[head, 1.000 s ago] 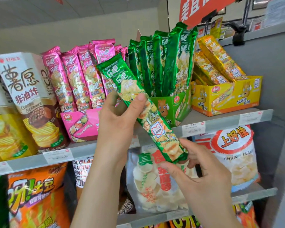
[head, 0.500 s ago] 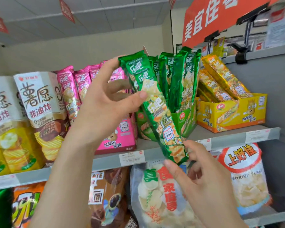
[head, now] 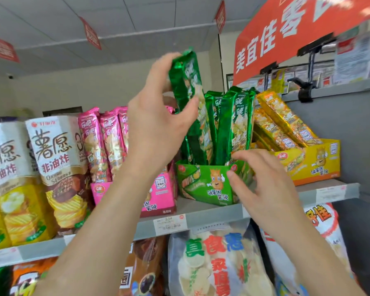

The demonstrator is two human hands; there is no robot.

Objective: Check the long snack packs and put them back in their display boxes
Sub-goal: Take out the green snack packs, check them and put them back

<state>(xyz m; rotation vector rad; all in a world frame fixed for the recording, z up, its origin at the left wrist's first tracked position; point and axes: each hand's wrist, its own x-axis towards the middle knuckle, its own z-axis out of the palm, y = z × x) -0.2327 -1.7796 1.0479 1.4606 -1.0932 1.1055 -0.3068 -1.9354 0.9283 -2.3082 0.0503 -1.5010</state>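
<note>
My left hand grips a long green snack pack near its top. The pack stands almost upright, with its lower end down inside the green display box, at the box's left side. Other green packs stand upright in the same box. My right hand is spread open with nothing in it, its fingertips at the box's front right corner. Whether they touch the box I cannot tell.
A pink display box with pink long packs stands left of the green box, a yellow box with yellow packs to its right. Tall chip boxes fill the shelf's left end. Snack bags hang below the shelf edge.
My left hand lifted the green pack upright and lowered its end into the green box. My right hand let go of the pack's bottom end and moved to the box's front corner.
</note>
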